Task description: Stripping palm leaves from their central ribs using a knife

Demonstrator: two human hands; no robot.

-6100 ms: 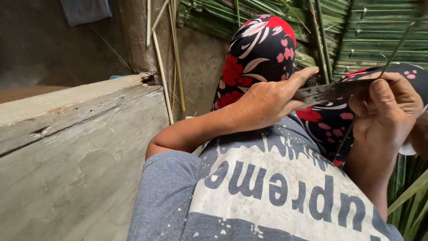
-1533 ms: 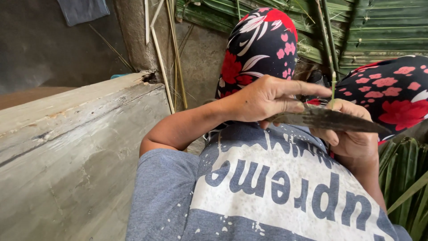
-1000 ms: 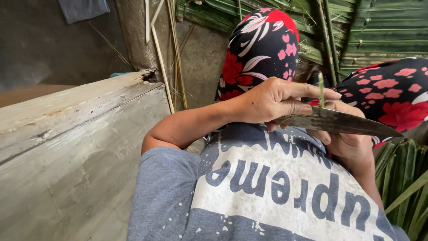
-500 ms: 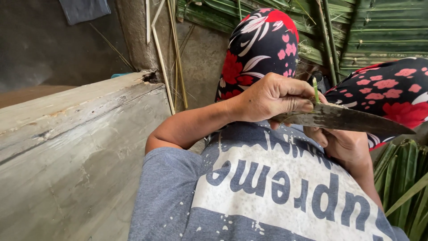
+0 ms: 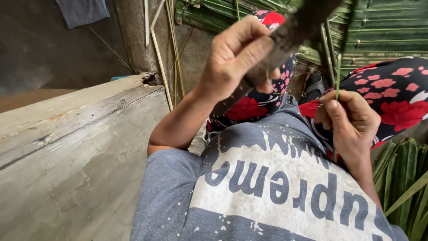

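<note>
Beside wooden plank edge (image 5: 80, 105), raised knife (image 5: 285, 38).

You have no packages, labels, signs or screens before you here. The nearest thing to a label is the print on your own grey shirt (image 5: 267, 196): a broad off-white panel across the chest with large dark blue-grey letters on it, seen upside down from above, its edges flecked and worn.

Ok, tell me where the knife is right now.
In the head view the knife is raised at top centre, gripped in the left hand, its blade slanting up-right above the floral-clad knee, left of the green stalk.
</note>
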